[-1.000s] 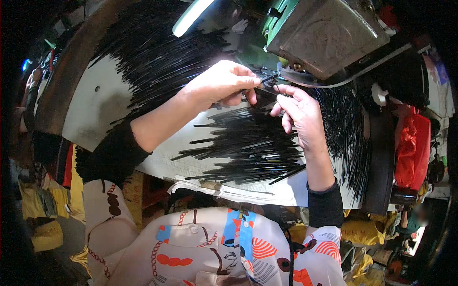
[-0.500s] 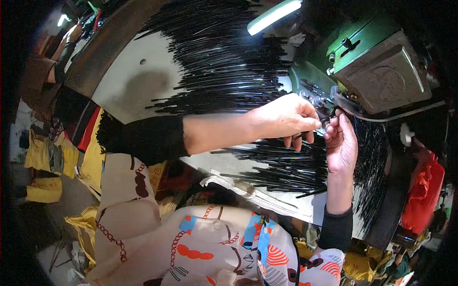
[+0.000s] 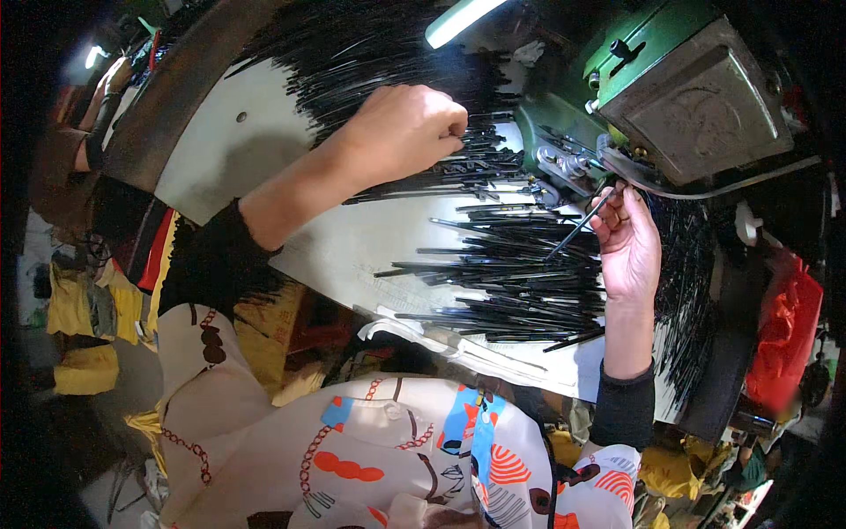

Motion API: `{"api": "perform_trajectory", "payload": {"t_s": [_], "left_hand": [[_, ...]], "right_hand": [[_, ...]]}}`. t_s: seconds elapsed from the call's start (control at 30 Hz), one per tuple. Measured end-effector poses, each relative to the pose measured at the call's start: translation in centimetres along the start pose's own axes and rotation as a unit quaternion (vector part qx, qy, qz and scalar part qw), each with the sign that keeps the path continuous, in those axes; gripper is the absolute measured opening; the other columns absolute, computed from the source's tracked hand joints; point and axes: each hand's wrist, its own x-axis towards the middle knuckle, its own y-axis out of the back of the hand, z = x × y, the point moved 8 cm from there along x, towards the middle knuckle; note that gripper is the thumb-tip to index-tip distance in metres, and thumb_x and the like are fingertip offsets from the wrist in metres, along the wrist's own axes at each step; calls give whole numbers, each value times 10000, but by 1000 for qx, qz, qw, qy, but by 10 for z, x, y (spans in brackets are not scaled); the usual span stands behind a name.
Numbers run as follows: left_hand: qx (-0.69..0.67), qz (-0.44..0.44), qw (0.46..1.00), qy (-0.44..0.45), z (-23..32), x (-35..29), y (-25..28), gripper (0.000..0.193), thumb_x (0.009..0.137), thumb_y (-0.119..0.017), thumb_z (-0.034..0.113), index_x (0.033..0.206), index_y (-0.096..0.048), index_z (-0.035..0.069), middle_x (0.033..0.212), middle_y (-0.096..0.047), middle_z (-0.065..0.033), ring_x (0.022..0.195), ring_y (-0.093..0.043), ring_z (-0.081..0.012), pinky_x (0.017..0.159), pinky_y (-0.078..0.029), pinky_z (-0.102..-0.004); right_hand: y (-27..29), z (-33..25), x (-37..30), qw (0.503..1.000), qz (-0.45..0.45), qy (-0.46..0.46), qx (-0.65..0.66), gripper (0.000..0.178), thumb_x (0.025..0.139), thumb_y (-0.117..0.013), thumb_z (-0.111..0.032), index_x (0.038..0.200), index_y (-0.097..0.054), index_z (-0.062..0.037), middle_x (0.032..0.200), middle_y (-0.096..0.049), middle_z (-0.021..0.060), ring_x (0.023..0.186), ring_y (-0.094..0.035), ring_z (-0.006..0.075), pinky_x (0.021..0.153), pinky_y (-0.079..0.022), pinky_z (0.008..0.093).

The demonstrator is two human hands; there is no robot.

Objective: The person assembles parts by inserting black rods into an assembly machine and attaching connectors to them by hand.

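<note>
My left hand [image 3: 401,132] hovers over the far pile of thin black rods [image 3: 352,66], its fingers curled closed. Whatever they may hold is hidden from view. On the right, my right hand [image 3: 627,234] pinches a thin black rod [image 3: 577,234] between thumb and fingers, just below the curved metal strip of a green machine [image 3: 643,40]. That rod slants down to the left, over a nearer pile of similar rods [image 3: 511,273] on the white tabletop [image 3: 361,238]. Small metal fittings [image 3: 564,163] of the machine lie to the left of my right fingertips.
A lit tube lamp [image 3: 463,19] hangs at the far side. More black rods [image 3: 687,309] lie right of my right forearm. A red plastic bag [image 3: 780,335] is at the far right. Another person's arm [image 3: 101,115] shows at the upper left.
My left hand has moved away from the machine, up and to the left, over the far pile. My right hand stays near the machine, and a rod now shows in its fingers.
</note>
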Motion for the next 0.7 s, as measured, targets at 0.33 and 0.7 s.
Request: {"api": "perform_trajectory", "payload": {"t_s": [0.33,0.7], "left_hand": [[71,18,997,-23,3,8,-10,140,757,-617,200,781,-609,62,767,-615,-104,736,-612,-292,639,-486,-393],[76,32,996,-38,-2,9,-9,115,778,-592,184,766,-615,72,762,-614,-91,717,-614,-291,629,-492,-396]], "right_hand": [[-2,-3,-1,1000,-9,9,-14,162,910,-512,-152,969,-577,-16,874,-637,103,802,-648,201,633,-558,258],[-4,-1,-3,999,2,-8,-31,155,914,-505,-158,958,-579,-29,853,-637,88,781,-635,170,628,-546,248]]}}
